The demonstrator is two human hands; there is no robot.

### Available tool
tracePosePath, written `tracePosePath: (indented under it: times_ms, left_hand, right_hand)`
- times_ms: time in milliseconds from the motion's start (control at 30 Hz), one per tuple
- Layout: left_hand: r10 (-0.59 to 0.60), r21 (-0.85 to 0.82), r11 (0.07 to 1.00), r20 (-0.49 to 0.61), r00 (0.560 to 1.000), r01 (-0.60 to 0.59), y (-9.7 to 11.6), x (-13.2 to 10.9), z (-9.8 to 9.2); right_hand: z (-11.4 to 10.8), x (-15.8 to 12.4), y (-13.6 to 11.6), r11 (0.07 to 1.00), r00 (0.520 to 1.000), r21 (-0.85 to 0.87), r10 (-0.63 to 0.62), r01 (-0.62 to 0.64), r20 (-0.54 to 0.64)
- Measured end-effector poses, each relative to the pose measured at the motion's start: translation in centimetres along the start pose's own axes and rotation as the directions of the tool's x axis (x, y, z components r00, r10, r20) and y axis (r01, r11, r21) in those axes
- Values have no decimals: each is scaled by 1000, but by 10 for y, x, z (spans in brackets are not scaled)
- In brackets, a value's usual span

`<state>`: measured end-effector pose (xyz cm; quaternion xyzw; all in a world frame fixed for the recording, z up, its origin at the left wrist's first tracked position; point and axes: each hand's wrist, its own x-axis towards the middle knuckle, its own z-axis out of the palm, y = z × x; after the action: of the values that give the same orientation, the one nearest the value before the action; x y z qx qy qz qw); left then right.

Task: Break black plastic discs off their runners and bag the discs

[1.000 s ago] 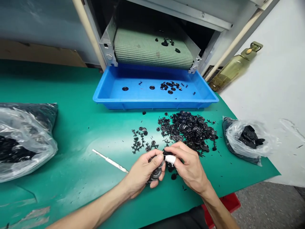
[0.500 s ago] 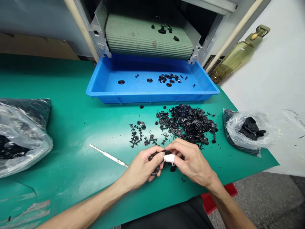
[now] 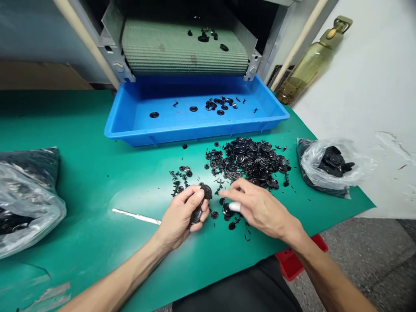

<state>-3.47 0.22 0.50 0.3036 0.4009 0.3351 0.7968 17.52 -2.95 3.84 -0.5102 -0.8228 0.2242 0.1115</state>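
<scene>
My left hand (image 3: 182, 214) is closed around a stack of black round plastic parts (image 3: 199, 208), one disc pinched at its fingertips. My right hand (image 3: 256, 207), with white tape on one finger, hovers just right of it, fingers stretched out over a few loose black parts (image 3: 227, 211) on the green mat. A heap of black discs and sprue bits (image 3: 250, 162) lies just beyond both hands.
A blue tray (image 3: 130, 130) holding a few black parts sits under a ribbed conveyor belt (image 3: 182, 47). Clear bags of black parts lie at the left (image 3: 26, 203) and right (image 3: 328, 167). A thin white-handled tool (image 3: 136, 216) lies on the green mat (image 3: 97, 173). An olive bottle (image 3: 312, 58) leans at the back right.
My hands have separated: the right hand let go and opened over the loose parts, while the left keeps the stack. The view has shifted to the right.
</scene>
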Motion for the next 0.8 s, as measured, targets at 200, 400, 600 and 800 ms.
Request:
tracePosePath:
  times_ms: [200,400,600,800]
  left_hand:
    - [41,-4,999,-41,998,-41,4,-1,2]
    - [62,80,995,-71,996,-56,14,-7,9]
    - [-30,161,987,45,999,22,6,-5,46]
    - [-65,362,932,185,981,-7,-12,19,95]
  right_hand:
    - [18,-3,-2,978,997,195,78,-76,-2]
    - [25,-3,24,814,938,571,274,-108,-213]
    - [21,-20,38,565,868,824,428,-40,-251]
    - [14,-46,50,523,772,852,533,23,-348]
